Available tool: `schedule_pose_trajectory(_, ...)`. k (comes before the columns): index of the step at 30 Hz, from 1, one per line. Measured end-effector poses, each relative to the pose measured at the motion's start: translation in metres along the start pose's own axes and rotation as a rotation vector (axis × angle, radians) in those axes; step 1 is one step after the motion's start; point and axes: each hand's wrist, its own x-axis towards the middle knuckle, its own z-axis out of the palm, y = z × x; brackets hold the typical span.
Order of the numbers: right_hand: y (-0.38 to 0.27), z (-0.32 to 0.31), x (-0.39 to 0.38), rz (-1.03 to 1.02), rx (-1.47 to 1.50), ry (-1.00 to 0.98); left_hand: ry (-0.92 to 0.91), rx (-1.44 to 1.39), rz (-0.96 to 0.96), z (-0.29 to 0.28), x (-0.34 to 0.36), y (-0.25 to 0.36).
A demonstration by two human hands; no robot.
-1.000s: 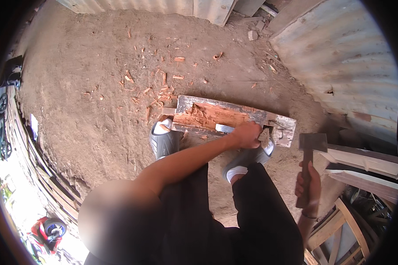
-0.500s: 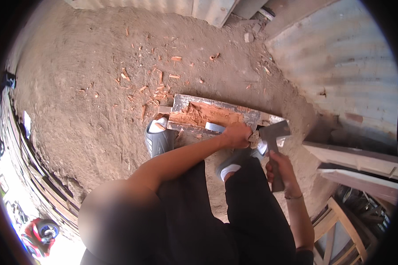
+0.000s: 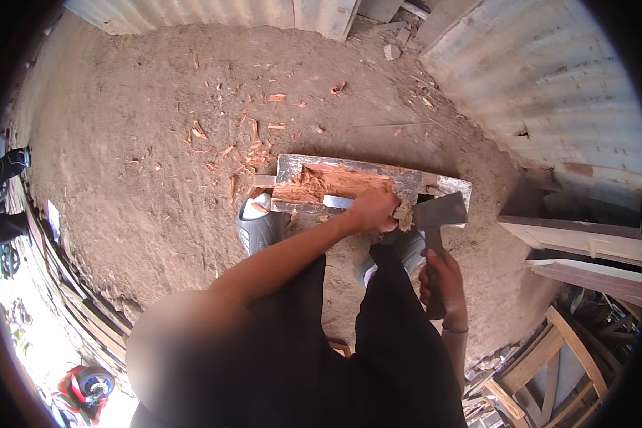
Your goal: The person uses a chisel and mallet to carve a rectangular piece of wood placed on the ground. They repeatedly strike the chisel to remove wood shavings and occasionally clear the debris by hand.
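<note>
A wooden plank (image 3: pixel 364 167), weathered grey outside and split to raw reddish wood along its middle, lies across the ground before me. My left hand (image 3: pixel 373 211) is closed around a chisel, over the plank's near edge. The chisel's flat pale blade (image 3: pixel 337 202) points left across the gouged wood; its frayed butt end (image 3: pixel 404 215) sticks out to the right of my fist. In my right hand (image 3: pixel 444 282) is a hammer with a broad, dark rectangular head (image 3: pixel 441 212). That head is just right of the chisel's butt, and whether they touch I cannot tell.
Wood chips (image 3: pixel 255 153) litter the dirt beyond the plank's left end. My left shoe (image 3: pixel 259 227) stands against that end. Corrugated metal sheets (image 3: pixel 535 93) rise at the right. Boards (image 3: pixel 571 239) and a wooden frame (image 3: pixel 549 364) lean at the lower right.
The view has shifted slightly. My right hand and the hammer are a little further left, and the chisel blade lies slightly further left over the plank. Both hands keep their grips.
</note>
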Motion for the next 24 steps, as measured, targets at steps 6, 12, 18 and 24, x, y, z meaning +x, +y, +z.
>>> schedule_pose_trajectory(6, 0.007, -0.013, -0.009, -0.144, 0.217, 0.154, 0.072, -0.017, -0.009, -0.012, -0.002, 0.001)
schedule_pose_trajectory(12, -0.001, 0.009, 0.003, -0.098, -0.080, -0.069, 0.083, -0.062, -0.022, -0.014, -0.009, -0.007)
schedule_pose_trajectory(18, -0.032, -0.007, -0.020, -0.195, 0.150, 0.048, 0.049, -0.011, -0.043, -0.020, -0.010, 0.006)
schedule_pose_trajectory(24, -0.018, 0.012, 0.001, -0.090, -0.223, -0.060, 0.042, 0.049, -0.012, -0.009, -0.021, -0.016)
